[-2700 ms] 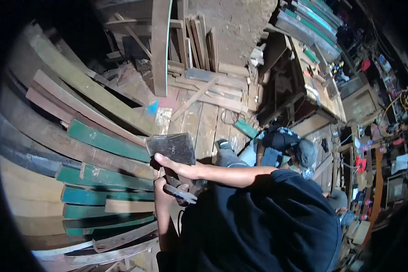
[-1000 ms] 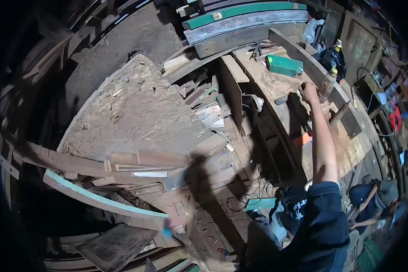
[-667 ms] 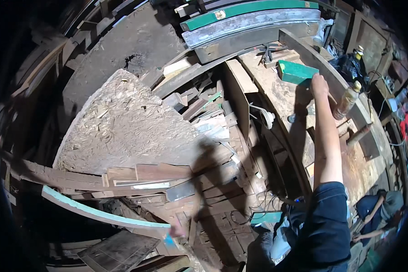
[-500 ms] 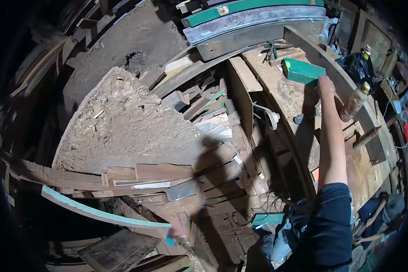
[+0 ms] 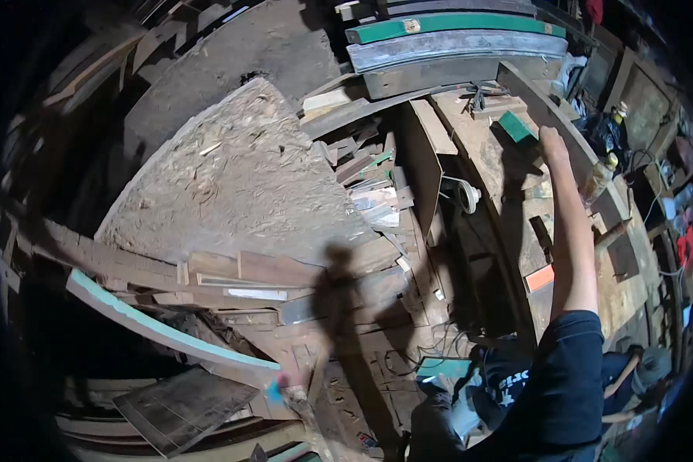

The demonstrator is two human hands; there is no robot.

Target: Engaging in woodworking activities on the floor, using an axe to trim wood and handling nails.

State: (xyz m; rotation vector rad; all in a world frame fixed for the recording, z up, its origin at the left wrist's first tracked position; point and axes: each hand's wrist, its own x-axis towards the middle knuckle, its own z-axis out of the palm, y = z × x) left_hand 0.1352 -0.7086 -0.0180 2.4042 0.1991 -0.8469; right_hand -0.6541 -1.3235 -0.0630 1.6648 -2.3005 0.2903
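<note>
My right hand (image 5: 551, 146) reaches over a wooden workbench (image 5: 616, 308), fingers closed on a green box-shaped block (image 5: 516, 125), which is tilted. Just right of my forearm stands a plastic bottle (image 5: 597, 181) with a yellowish top. Dark hand tools (image 5: 479, 96) lie at the bench's far end, and an orange flat piece (image 5: 539, 279) lies beside my forearm. My left hand is out of view.
A large chipboard piece (image 5: 223, 177) and loose offcuts (image 5: 269, 269) lie left of the bench. A white round fixture (image 5: 463, 196) sits at the bench's side. Long boards (image 5: 454, 46) are stacked beyond. A co-worker (image 5: 643, 369) crouches at lower right, near cables (image 5: 439, 346).
Since the first frame the view has swung from stacked boards to the bench. In the last half second the green block has turned and tilted under my right hand.
</note>
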